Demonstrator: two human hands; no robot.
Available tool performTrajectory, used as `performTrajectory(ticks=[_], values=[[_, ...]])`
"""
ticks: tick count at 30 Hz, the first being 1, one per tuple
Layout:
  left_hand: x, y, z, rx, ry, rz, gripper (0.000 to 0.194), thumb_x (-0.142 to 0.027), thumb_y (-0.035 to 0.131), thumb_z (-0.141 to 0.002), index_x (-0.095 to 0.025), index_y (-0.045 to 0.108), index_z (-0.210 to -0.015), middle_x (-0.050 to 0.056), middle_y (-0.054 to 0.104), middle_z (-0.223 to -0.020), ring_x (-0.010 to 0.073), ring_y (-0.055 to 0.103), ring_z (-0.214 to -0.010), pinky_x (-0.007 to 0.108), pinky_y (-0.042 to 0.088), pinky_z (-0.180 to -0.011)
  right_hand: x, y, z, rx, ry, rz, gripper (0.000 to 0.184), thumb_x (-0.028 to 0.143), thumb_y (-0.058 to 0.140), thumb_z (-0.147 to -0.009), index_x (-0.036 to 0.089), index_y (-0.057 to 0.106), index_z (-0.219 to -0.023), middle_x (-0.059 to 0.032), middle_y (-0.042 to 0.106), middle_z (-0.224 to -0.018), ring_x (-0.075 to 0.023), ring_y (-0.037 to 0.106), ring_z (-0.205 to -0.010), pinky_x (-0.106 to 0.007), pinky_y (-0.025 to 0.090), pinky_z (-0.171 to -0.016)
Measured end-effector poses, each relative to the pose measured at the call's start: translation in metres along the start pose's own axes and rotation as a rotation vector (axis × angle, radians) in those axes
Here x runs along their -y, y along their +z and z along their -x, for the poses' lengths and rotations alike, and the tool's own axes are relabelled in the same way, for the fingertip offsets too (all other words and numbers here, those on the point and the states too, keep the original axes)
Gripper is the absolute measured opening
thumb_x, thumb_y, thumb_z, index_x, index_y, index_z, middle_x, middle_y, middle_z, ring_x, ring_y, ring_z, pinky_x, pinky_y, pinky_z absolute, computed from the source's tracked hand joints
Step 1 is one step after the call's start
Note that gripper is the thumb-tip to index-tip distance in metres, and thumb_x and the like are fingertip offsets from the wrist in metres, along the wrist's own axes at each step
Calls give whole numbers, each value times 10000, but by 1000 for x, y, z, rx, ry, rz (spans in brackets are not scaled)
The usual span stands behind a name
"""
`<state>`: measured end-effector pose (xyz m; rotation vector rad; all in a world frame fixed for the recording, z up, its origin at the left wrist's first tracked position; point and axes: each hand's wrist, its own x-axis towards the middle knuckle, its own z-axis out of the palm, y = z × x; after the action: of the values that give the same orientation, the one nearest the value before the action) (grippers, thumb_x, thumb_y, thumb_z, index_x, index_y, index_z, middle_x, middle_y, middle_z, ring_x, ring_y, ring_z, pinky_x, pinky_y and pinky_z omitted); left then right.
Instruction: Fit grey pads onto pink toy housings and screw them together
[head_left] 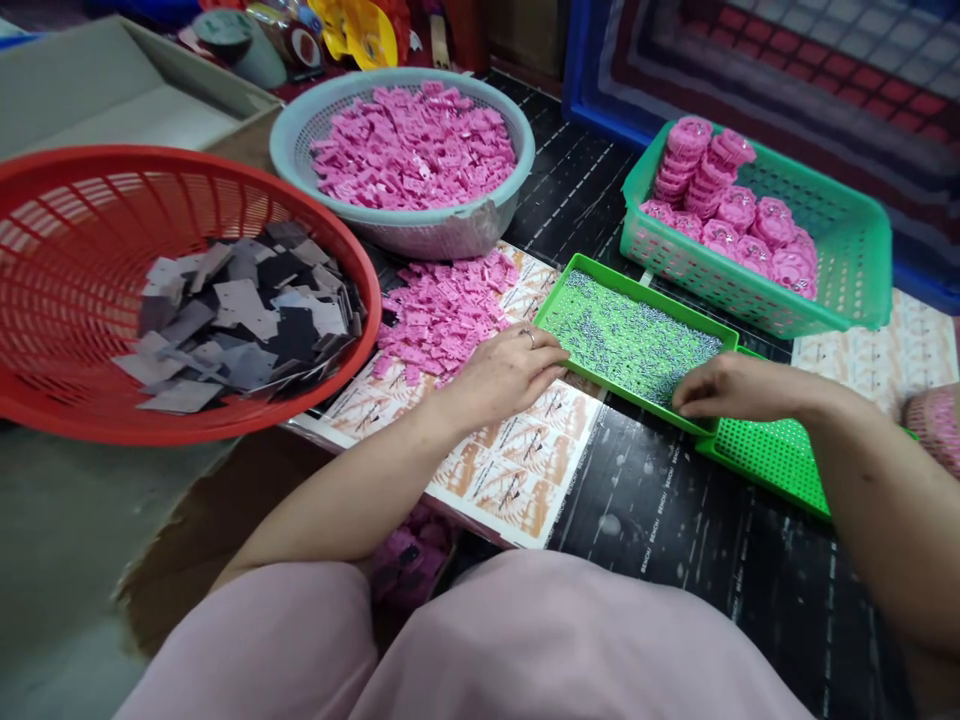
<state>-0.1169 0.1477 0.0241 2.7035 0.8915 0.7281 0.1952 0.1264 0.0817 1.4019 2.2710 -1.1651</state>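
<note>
A shallow green tray (637,390) lies on the table, spread with many small silvery metal pieces (637,325) that look like screws or pins. My left hand (517,365), with a ring on one finger, is closed at the tray's near left corner, fingers bent against the rim. At the tray's right end, my right hand (720,385) dips down with fingertips pinched together among the metal pieces. Whatever those fingertips hold is too small to make out. Beside my left hand lies a heap of flat pink plastic parts (442,310).
A red basket (67,425) of grey and black plates stands left. Behind the heap is a pale blue basin (405,230) of pink parts. A green basket (855,240) holds round pink pieces at back right. Another perforated green tray (772,455) sits under my right forearm.
</note>
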Motion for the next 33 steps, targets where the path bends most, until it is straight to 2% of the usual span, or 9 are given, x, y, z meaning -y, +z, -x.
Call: performTrajectory(ticks=[2,5,11,15,19,24,27,30,33], values=[[0,0,0,-2,4,-4,273,-284,484,-965,-136,700,-1042,82,691,-1029,210,626,-973,368,519,-890,1,-4,-6,103,0,-34,244,387,548,-793,198,698,-757,4,665,-655,-114,548,-562,-259,432,-561],[-1,-1,0,-4,3,-11,269,-284,490,-964,-137,703,-1038,78,694,-1028,210,626,-969,362,518,-888,16,-8,-38,96,-26,-95,288,425,548,-814,188,704,-862,-4,689,-719,-117,585,-616,-251,474,-605],[0,0,1,-8,-7,11,244,-269,509,-957,-145,698,-1047,66,692,-1041,199,619,-990,353,509,-915,68,-20,-121,-110,-59,-121,282,287,507,-872,154,692,-1038,-26,709,-809,-103,600,-634,-239,482,-634],[1,1,1,-11,6,25,255,-270,498,-961,-135,695,-1052,73,689,-1048,201,620,-995,363,505,-926,80,-25,-135,-256,-74,-50,239,220,558,-837,146,708,-1008,-32,715,-891,-107,600,-737,-245,458,-727],[1,-1,2,-4,6,30,264,-278,489,-964,-138,692,-1056,77,686,-1044,216,612,-1014,377,509,-915,61,-14,-102,-185,-69,23,109,185,626,-758,187,728,-797,6,710,-747,-111,590,-669,-248,446,-674],[1,-2,1,29,-12,32,266,-284,478,-967,-152,690,-1058,80,686,-1049,206,619,-1005,383,509,-913,30,14,-27,-239,-10,55,218,287,531,-849,199,730,-837,-36,741,-821,-155,651,-716,-302,491,-709],[2,-1,0,18,-5,26,268,-280,478,-966,-142,694,-1045,87,689,-1046,208,622,-1002,376,512,-904,22,33,17,-537,36,-84,294,394,507,-891,210,705,-1008,-63,740,-992,-186,694,-865,-326,536,-784],[2,2,0,11,5,1,267,-281,478,-964,-140,695,-1032,89,691,-1032,217,623,-999,379,513,-896,15,54,51,-877,114,-345,368,485,551,-872,221,669,-1100,-65,742,-962,-203,722,-827,-347,580,-777],[1,3,-1,13,2,-51,253,-280,488,-958,-154,691,-1041,87,690,-1028,220,621,-989,395,501,-911,8,75,72,-969,193,-326,361,491,571,-864,220,683,-1074,-58,747,-872,-226,730,-775,-381,594,-762]])
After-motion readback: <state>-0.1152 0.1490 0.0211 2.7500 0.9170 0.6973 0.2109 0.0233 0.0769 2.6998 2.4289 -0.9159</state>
